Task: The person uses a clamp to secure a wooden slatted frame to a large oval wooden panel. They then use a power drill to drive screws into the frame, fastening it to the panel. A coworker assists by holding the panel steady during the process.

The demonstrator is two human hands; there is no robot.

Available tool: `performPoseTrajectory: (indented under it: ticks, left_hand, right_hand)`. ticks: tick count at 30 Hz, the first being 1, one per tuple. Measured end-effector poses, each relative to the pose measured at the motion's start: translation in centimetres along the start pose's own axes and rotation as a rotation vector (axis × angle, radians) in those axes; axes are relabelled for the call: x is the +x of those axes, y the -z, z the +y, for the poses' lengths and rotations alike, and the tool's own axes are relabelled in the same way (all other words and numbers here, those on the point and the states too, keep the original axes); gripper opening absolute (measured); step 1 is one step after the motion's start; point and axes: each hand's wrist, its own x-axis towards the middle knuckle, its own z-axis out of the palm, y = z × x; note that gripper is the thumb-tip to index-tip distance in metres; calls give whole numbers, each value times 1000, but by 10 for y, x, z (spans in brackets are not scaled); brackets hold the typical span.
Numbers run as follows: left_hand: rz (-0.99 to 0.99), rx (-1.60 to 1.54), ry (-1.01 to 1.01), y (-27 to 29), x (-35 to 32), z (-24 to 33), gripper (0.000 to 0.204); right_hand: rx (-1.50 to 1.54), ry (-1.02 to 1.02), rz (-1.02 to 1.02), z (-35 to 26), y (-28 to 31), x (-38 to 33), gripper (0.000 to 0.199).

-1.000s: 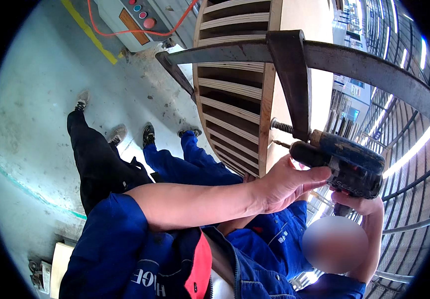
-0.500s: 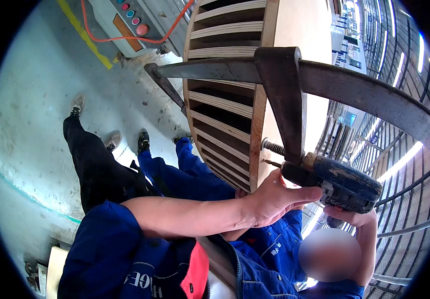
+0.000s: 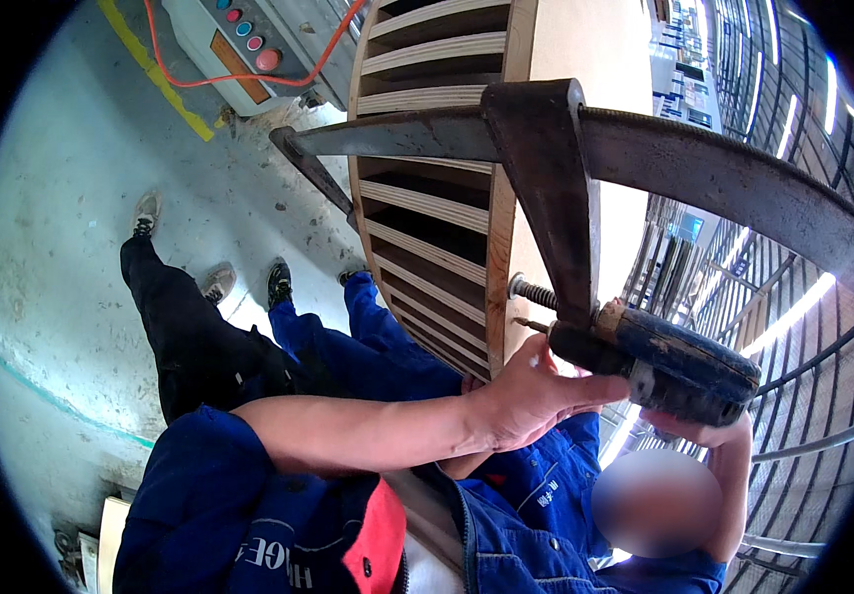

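Observation:
A dark power drill [image 3: 669,396] points at the pale wooden panel [image 3: 556,238], its thin bit [image 3: 533,324] at or very near the surface. Around the drill's front end curls my left hand [image 3: 526,396], the thumb stretched along its body. My right hand [image 3: 699,432] grips the drill from below; the fingers are partly hidden behind it. Just above the drill lies the blue handle [image 3: 689,345] of a big steel bar clamp [image 3: 546,148]. The clamp's threaded screw [image 3: 536,292] meets the panel beside the bit. Curved, slatted layers [image 3: 427,203] form the workpiece's side.
A co-worker in a blue jacket [image 3: 546,490] stands close by, fingers [image 3: 470,383] at the workpiece's lower edge. A grey machine with coloured buttons [image 3: 249,45] and an orange cable [image 3: 214,77] stands at upper left. The clamp's bar [image 3: 724,163] reaches across toward the right.
The view has shifted slightly, so the workpiece and clamp appear a little further left. Both hands keep their hold on the drill, whose bit stays at the same part of the panel.

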Motion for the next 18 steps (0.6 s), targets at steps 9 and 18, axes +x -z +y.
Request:
performPoseTrajectory:
  ticks: [9, 18]
  left_hand:
    - [-12, -10, -76, 6, 1, -3, 45]
    - [-68, -7, -122, 9, -3, -4, 29]
  right_hand:
    - [-31, -20, 10, -4, 0, 0, 47]
    - [-80, -20, 42, -4, -14, -4, 45]
